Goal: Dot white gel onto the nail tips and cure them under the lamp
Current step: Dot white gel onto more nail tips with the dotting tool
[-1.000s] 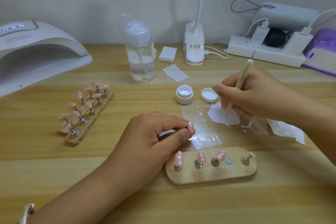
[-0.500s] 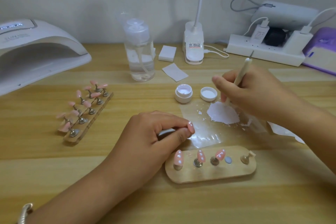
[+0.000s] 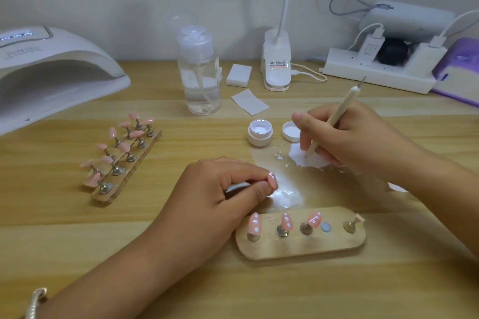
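Observation:
My left hand (image 3: 223,189) pinches a pink nail tip (image 3: 272,180) on its metal stand, white dots on it. My right hand (image 3: 352,140) grips a cream dotting pen (image 3: 337,116), its lower point touching a blob of white gel (image 3: 309,159) on a clear sheet (image 3: 282,184). An open gel jar (image 3: 260,133) and its lid (image 3: 290,131) stand behind the sheet. In front lies a wooden holder (image 3: 298,247) with three dotted pink tips (image 3: 286,221), one empty magnet and one bare stand. The white curing lamp (image 3: 51,70) sits at the far left.
A second wooden rack (image 3: 124,163) with several plain pink tips lies left of my left hand. A clear pump bottle (image 3: 199,70), white pads (image 3: 238,75), a desk lamp base (image 3: 276,62), a power strip (image 3: 378,72) and a purple box (image 3: 458,72) line the back.
My right hand lifted the pen slightly off the gel blob and brought its point back down onto it. My left hand stayed still with the nail tip.

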A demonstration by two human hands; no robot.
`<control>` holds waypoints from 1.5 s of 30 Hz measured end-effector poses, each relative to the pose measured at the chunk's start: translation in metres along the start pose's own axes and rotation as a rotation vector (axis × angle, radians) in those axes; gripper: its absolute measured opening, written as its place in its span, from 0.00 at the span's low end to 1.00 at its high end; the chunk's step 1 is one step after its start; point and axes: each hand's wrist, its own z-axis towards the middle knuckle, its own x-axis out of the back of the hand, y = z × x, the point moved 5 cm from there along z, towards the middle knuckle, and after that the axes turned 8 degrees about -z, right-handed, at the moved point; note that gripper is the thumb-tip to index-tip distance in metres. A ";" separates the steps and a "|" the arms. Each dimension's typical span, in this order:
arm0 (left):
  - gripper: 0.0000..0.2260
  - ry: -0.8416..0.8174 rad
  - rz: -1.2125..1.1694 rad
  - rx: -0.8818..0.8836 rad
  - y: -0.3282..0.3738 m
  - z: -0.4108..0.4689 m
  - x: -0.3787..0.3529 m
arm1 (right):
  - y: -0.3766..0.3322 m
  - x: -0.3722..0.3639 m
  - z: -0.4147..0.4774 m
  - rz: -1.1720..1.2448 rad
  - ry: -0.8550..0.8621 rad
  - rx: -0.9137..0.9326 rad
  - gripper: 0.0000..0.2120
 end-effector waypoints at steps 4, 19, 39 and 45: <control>0.06 0.000 0.003 0.001 0.001 0.000 0.000 | 0.001 0.006 0.001 -0.173 0.127 0.013 0.24; 0.05 0.084 -0.107 -0.055 0.006 -0.002 0.004 | -0.033 0.019 -0.013 0.542 0.246 0.217 0.21; 0.05 0.060 -0.176 -0.141 0.021 -0.003 0.002 | -0.061 -0.010 -0.044 0.624 0.151 0.331 0.17; 0.04 0.044 -0.204 -0.140 0.022 -0.003 0.001 | -0.063 -0.010 -0.044 0.617 0.140 0.341 0.16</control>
